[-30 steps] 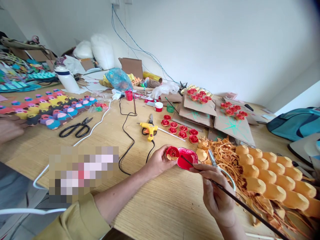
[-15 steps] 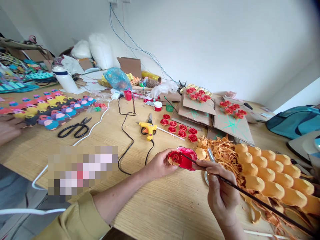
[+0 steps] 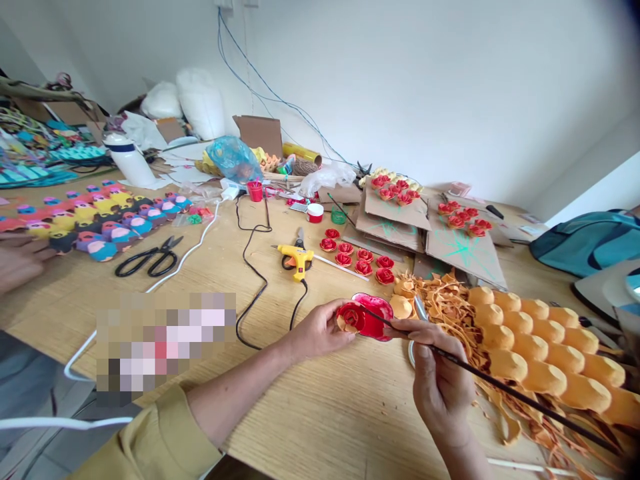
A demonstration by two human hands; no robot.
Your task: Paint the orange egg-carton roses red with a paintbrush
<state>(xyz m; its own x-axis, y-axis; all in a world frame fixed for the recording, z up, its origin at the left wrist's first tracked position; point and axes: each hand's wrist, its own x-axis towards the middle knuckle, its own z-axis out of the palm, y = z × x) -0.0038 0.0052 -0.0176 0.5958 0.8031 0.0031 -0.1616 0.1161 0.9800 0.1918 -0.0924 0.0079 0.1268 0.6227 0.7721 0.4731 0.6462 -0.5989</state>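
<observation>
My left hand (image 3: 320,328) is closed on a small paper rose (image 3: 349,317), partly painted red, held over the wooden table (image 3: 310,413). My right hand (image 3: 440,380) pinches a long thin black paintbrush (image 3: 500,390), whose tip lies on the rose. Right behind the rose sits a red paint dish (image 3: 377,317). Several finished red roses (image 3: 357,259) lie in rows just beyond.
Orange egg trays (image 3: 545,350) and orange scraps fill the right. A yellow glue gun (image 3: 299,257) and black scissors (image 3: 150,257) lie mid-table. Cardboard sheets (image 3: 465,250) carry more red roses. Coloured figures (image 3: 95,217) are at left, beside another person's hand (image 3: 17,260).
The rose has dropped lower and closer to the paint dish, and the brush tip has moved from the dish onto the rose. My right hand shifted slightly right and down.
</observation>
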